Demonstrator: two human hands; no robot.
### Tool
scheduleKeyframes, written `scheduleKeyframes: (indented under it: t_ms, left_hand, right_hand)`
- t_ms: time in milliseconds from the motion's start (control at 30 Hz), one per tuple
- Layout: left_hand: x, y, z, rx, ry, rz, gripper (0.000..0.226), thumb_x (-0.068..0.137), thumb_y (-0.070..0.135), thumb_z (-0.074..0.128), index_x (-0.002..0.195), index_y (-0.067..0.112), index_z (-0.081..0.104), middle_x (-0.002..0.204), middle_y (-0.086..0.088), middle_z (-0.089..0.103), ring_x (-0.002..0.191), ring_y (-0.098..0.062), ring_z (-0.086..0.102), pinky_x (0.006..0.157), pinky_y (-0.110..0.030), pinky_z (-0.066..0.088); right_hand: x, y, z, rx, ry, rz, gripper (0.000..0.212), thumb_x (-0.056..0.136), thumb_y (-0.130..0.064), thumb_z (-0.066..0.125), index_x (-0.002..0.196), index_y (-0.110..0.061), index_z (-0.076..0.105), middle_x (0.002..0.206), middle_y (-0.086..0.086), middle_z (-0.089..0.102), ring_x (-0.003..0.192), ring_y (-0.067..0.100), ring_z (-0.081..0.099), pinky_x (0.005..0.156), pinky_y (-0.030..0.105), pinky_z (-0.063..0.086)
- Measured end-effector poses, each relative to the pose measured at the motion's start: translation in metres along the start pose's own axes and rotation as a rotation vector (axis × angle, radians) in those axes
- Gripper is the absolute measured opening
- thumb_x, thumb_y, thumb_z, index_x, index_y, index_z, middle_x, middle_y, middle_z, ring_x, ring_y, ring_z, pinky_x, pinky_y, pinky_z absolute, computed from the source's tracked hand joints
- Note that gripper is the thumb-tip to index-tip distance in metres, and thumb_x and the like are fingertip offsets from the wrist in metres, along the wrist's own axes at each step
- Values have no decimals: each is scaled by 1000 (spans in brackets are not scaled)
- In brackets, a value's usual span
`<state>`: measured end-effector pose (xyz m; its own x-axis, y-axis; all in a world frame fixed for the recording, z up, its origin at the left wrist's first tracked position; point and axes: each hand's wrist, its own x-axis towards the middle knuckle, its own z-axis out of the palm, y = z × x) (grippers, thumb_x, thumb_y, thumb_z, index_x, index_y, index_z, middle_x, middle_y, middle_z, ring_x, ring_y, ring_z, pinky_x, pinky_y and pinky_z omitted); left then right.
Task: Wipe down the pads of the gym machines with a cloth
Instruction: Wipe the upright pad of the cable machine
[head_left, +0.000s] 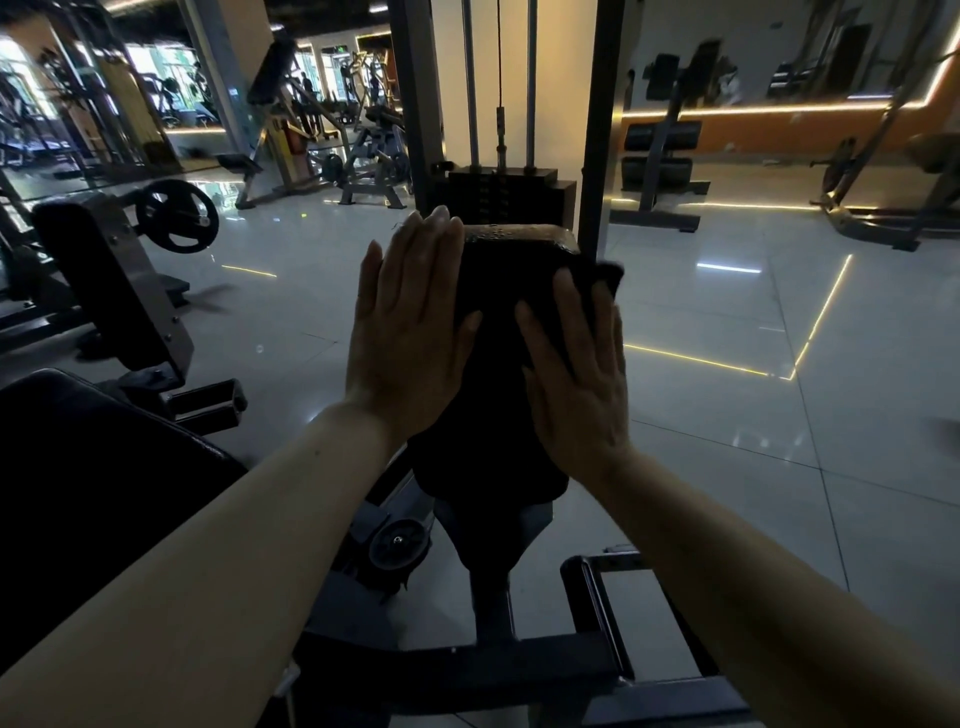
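1. An upright black pad (498, 374) of a gym machine stands in the middle of the view, its top edge catching warm light and speckled with droplets.
2. The left hand (408, 332) lies flat against the pad's left side, fingers straight and together, gripping nothing.
3. The right hand (576, 379) presses a dark cloth (605, 278) against the pad's right side with straight fingers; the cloth's edge shows past the fingertips at the pad's upper right corner.
4. Behind the pad stands a weight stack (511, 195) with guide rods and a cable.
5. A black seat cushion (93, 467) sits lower left.
6. A weight plate (176, 215) hangs on a machine farther left, above the glossy tiled floor (727, 389).
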<state>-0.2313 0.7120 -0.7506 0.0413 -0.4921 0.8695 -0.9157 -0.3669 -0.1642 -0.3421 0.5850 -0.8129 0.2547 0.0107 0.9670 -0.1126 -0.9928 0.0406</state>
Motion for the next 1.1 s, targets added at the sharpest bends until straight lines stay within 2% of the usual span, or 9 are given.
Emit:
scheduleKeyframes:
  t_ms: [233, 367, 467, 567, 667, 767, 900, 1000, 1100]
  left_hand:
    - [0, 0, 4, 8, 12, 3, 57, 101, 37, 24, 146, 1, 18, 152, -21, 27, 142, -30, 14, 117, -41, 2]
    - [0, -1, 4, 0, 41, 17, 56, 101, 36, 25, 144, 0, 21, 150, -22, 30, 141, -31, 17, 117, -42, 5]
    - [-1, -2, 4, -7, 46, 21, 56, 101, 34, 28, 144, 0, 21, 150, -22, 29, 141, -31, 16, 117, -42, 4]
    - [-1, -2, 4, -6, 46, 23, 56, 101, 33, 29, 145, -1, 21, 151, -22, 28, 142, -32, 16, 118, -42, 5]
    - [-2, -2, 5, -5, 48, 33, 55, 101, 32, 28, 144, -2, 21, 151, -22, 27, 142, -34, 17, 117, -47, 8]
    - [-2, -1, 6, -9, 44, 25, 55, 102, 33, 25, 146, 0, 16, 152, -21, 23, 142, -34, 15, 117, -46, 5]
    - [-4, -2, 7, -15, 37, 22, 57, 101, 34, 24, 147, 2, 13, 153, -19, 21, 143, -33, 12, 118, -45, 4]
    - [-5, -6, 5, -27, 13, 49, 58, 101, 33, 27, 148, 3, 11, 155, -16, 15, 145, -31, 9, 118, -43, 2]
    - [-5, -9, 2, -23, -9, 71, 58, 101, 33, 27, 148, 3, 12, 155, -14, 12, 145, -32, 7, 119, -43, 1]
  right_hand:
    - [50, 0, -4, 12, 37, 46, 57, 102, -40, 28, 148, -35, -7, 153, -19, -18, 144, 16, -11, 117, 49, 15]
    - [30, -10, -1, -46, 38, 117, 55, 101, -35, 35, 149, -27, 10, 158, -11, -8, 144, 14, -12, 116, 50, 16]
    - [7, -14, 5, -108, 62, 66, 62, 101, -32, 38, 150, -28, 0, 158, -10, -13, 145, 17, -7, 116, 51, 17]
    - [-27, -16, 12, -130, 36, 8, 58, 102, -30, 36, 151, -25, 6, 159, -6, -6, 146, 19, -2, 116, 49, 14]
    - [-75, -17, 16, -194, -80, -45, 59, 100, -28, 37, 151, -23, 9, 160, -3, -5, 147, 20, -3, 118, 47, 6]
    - [-127, -17, 13, -283, -278, -165, 79, 85, -25, 48, 151, -24, 5, 160, -3, -6, 146, 18, -5, 118, 45, -3]
    - [-156, -11, 5, -332, -471, -291, 86, 76, -12, 50, 151, -26, 10, 160, -5, -2, 147, 15, 1, 117, 42, -3]
    - [-129, -3, 0, -317, -438, -330, 78, 82, -10, 44, 151, -25, 10, 160, -6, -1, 146, 13, 3, 118, 40, -3]
    - [-80, -1, -2, -305, -276, -291, 61, 97, -17, 36, 151, -22, 10, 160, -3, -1, 146, 15, 1, 117, 41, 1]
